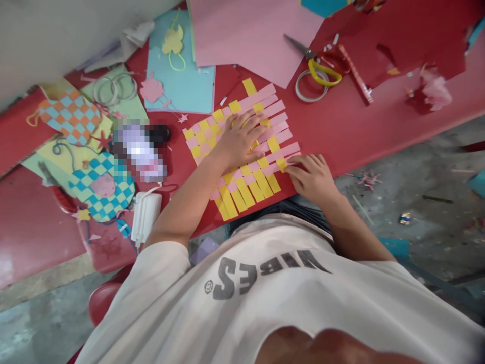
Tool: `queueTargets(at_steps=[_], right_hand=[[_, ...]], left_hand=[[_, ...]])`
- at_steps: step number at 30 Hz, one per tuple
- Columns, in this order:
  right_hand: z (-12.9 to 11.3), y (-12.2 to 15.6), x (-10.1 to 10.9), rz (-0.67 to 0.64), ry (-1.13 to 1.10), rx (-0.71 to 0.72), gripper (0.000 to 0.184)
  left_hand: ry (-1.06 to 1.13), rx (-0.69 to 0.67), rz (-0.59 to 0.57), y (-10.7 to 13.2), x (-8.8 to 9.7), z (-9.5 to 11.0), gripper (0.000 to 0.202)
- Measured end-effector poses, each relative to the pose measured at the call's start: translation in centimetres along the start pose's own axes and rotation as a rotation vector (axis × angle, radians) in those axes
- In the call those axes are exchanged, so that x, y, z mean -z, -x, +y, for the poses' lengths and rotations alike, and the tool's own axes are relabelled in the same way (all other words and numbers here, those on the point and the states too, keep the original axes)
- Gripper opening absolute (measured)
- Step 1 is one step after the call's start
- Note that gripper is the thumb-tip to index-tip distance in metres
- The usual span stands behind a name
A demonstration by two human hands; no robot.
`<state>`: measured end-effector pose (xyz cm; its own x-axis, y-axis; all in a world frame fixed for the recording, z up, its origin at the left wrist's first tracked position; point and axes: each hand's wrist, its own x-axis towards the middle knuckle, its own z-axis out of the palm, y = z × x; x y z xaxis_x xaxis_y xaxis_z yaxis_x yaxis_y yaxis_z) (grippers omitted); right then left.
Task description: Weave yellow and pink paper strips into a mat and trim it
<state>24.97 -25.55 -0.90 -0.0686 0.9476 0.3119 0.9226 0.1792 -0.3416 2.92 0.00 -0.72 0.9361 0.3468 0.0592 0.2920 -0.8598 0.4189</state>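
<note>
A woven mat of pink and yellow paper strips (206,132) lies on the red table, its strip ends loose at the right and along the near edge. My left hand (242,136) rests flat on top of the weave, fingers spread, hiding part of it. At the right side, my right hand (312,177) has its thumb and fingertips closed at the end of a pink paper strip (273,167), beside a short yellow piece. The exact grip is partly hidden by the fingers.
Yellow-handled scissors (322,71) lie over a tape roll (303,88) beyond the mat. Pink paper sheets (250,35) and a blue sheet (178,91) cover the back. Checkered paper crafts (102,187), a pixelated object (138,151) and a white power bank (146,217) are at left.
</note>
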Motion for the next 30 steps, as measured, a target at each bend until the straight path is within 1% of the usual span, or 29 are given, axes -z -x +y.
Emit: queueTargets(at_steps=[5, 9, 14, 17, 20, 22, 24, 26, 28, 30], right_hand=[[0.6, -0.1, -0.3, -0.039, -0.016, -0.041, 0.027], [0.9, -0.2, -0.6, -0.02, -0.029, -0.05, 0.026], [1.0, -0.3, -0.8, -0.002, -0.052, -0.048, 0.024], [0.8, -0.3, -0.9, 0.011, -0.036, -0.028, 0.021], [0.5, -0.5, -0.5, 0.009, -0.036, -0.016, 0.018], [0.6, -1.2, 0.1, 0.005, -0.06, -0.014, 0.012], [1.3, -3.0, 1.1, 0.01, -0.089, -0.027, 0.006], [2.6, -6.1, 1.9, 0.005, -0.114, -0.072, 0.01], [4.4, -10.5, 2.2, -0.032, -0.171, -0.097, 0.021], [6.5, -15.4, 1.5, -0.087, -0.205, -0.07, 0.04]], left_hand=[[-0.01, 0.036, 0.026, 0.0, -0.4, -0.2, 0.081], [-0.01, 0.06, 0.047, 0.1, -0.3, -0.1, 0.08], [0.0, 0.066, 0.029, 0.1, -0.1, 0.0, 0.076], [-0.011, 0.058, 0.044, 0.0, -0.2, -0.1, 0.076], [-0.017, 0.057, 0.05, 0.0, -0.3, -0.2, 0.075], [-0.015, 0.067, 0.04, 0.1, -0.2, 0.0, 0.073], [-0.017, 0.073, 0.036, 0.2, -0.1, 0.2, 0.071], [-0.024, 0.07, 0.046, 0.3, 0.0, 0.4, 0.069], [-0.03, 0.068, 0.064, 0.4, 0.1, 0.5, 0.068], [-0.027, 0.071, 0.07, 0.4, 0.0, 0.4, 0.07]])
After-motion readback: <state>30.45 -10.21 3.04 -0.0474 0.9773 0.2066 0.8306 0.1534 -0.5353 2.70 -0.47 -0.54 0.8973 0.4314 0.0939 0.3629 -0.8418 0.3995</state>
